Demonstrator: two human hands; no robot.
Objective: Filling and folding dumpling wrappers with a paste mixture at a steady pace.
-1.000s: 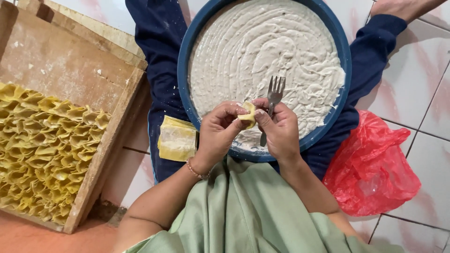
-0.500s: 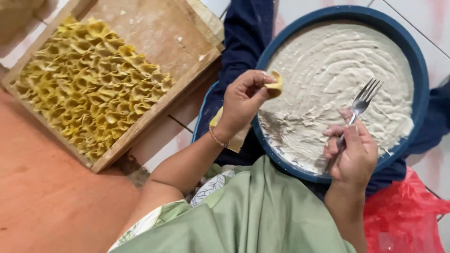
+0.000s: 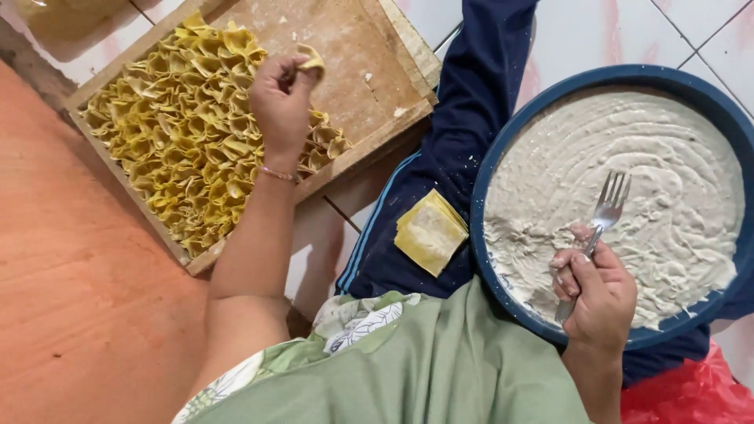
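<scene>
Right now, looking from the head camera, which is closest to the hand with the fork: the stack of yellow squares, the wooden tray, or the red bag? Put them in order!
From the right hand, which holds the fork:
1. Red bag, just below it at the bottom right corner.
2. Stack of yellow squares, to its left on the dark blue trouser leg.
3. Wooden tray, farthest, up at the top left.

Folded yellow dumpling (image 3: 311, 60) pinched above tray, prob. filled, metal fork (image 3: 598, 226) upright over paste

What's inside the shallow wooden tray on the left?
The shallow wooden tray holds rows of folded yellow dumplings filling its left part; bare floured wood shows at right. The left hand, holding one more folded dumpling, covers some, and its forearm hides others.
</scene>
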